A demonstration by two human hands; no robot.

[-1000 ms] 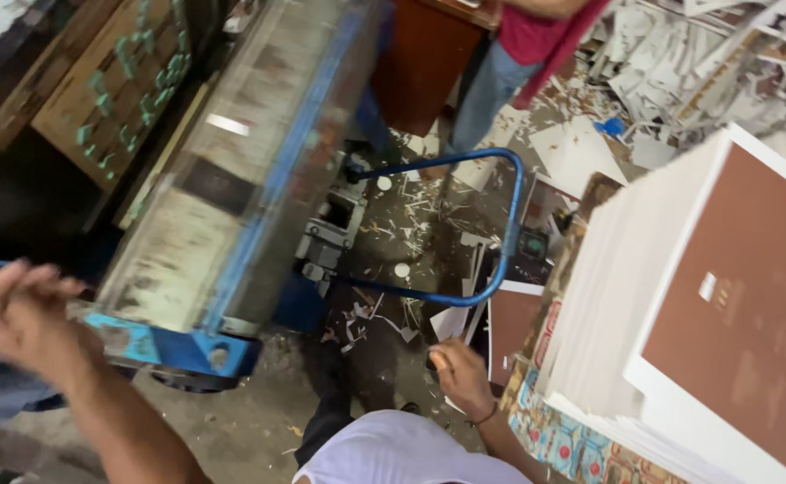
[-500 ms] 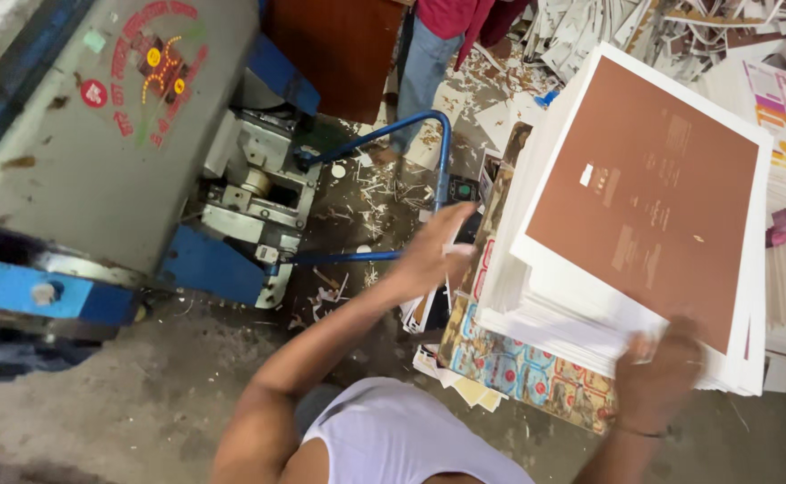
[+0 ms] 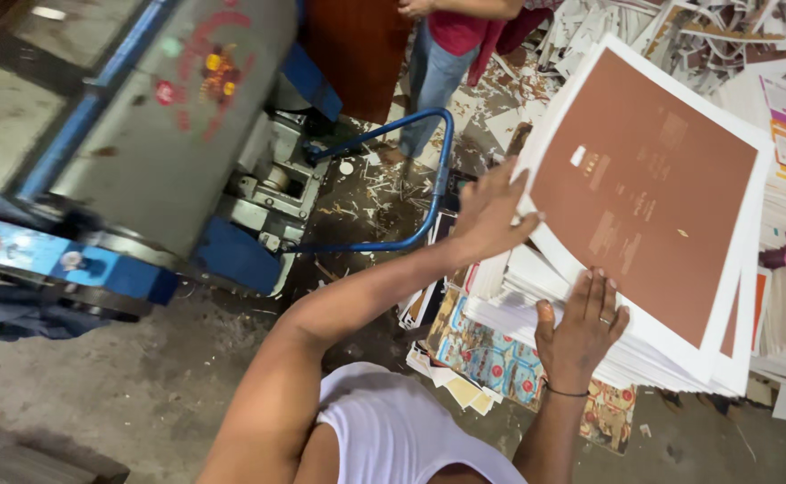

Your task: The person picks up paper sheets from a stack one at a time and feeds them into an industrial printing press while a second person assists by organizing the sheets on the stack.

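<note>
Both our hands square the top brown-printed white-bordered card sheet (image 3: 648,184) on its tall stack.
Left hand (image 3: 487,215) spread open on the far edge, right hand (image 3: 581,327) flat, gripping nothing.

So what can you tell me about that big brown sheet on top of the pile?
The brown sheet is large, rectangular card with a white border and small pale printing. It lies flat, turned askew, on top of a tall stack of white sheets. The left hand presses its left edge; the right hand lies on its near edge.
</note>
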